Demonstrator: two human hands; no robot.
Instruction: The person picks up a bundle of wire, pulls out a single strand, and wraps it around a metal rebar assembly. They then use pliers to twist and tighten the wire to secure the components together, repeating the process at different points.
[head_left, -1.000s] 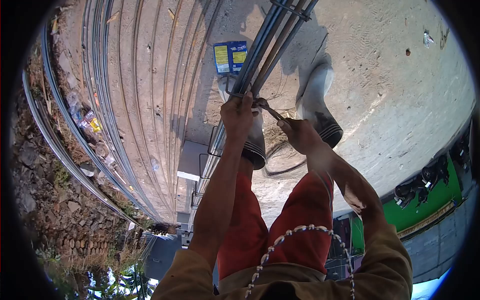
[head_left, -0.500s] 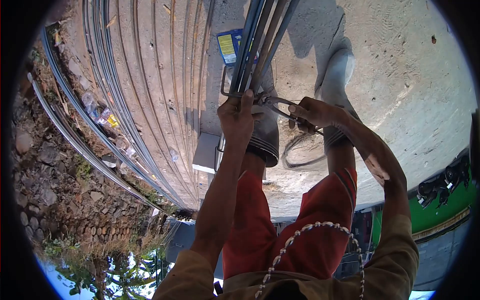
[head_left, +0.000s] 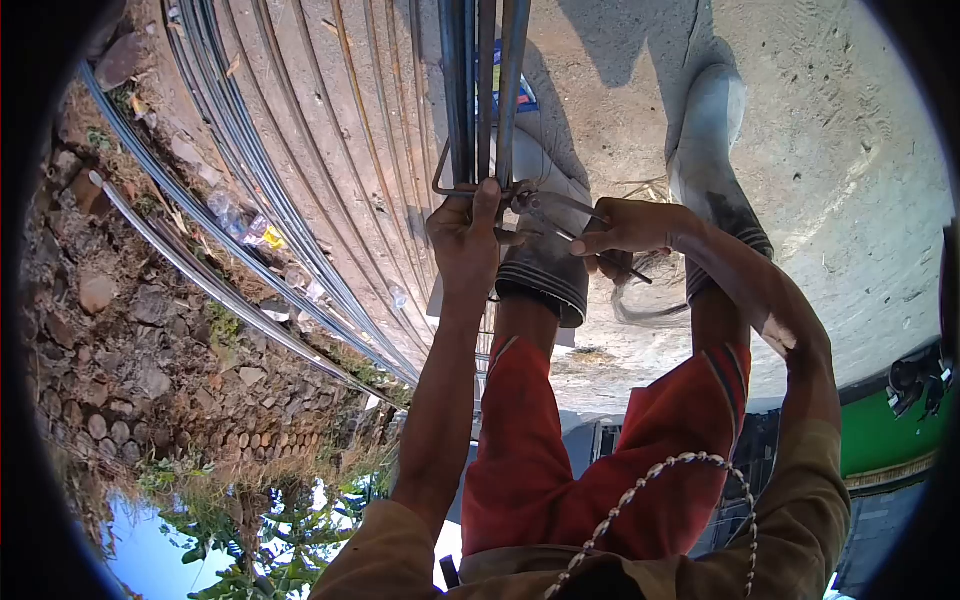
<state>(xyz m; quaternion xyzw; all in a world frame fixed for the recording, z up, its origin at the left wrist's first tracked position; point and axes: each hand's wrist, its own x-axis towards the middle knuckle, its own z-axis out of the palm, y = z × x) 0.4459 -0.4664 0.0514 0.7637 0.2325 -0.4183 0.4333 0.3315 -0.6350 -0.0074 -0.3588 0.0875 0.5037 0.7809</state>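
Several long steel bars [head_left: 485, 90] run up from my hands in a bundle. A bent steel stirrup [head_left: 438, 172] crosses them at their near end. My left hand [head_left: 463, 240] is closed around the stirrup where it meets the bars, thumb pressed on top. In my right hand [head_left: 635, 230] is a pair of pincers [head_left: 565, 203], fingers wrapped round the handles. The pincers' jaws are at the joint of stirrup and bars, just right of my left thumb. What lies between the jaws is too small to make out.
Rubber boots [head_left: 705, 130] stand on the concrete ground. More long bars [head_left: 290, 200] lie to the left, beside a rubble bank [head_left: 130, 350]. A loop of thin wire [head_left: 650, 316] lies beyond my right hand. A blue packet [head_left: 525, 98] sits behind the bundle.
The view has shifted, and the bar bundle now stands more upright in it. My right hand and the pincers have turned slightly downward. Both hands keep their holds.
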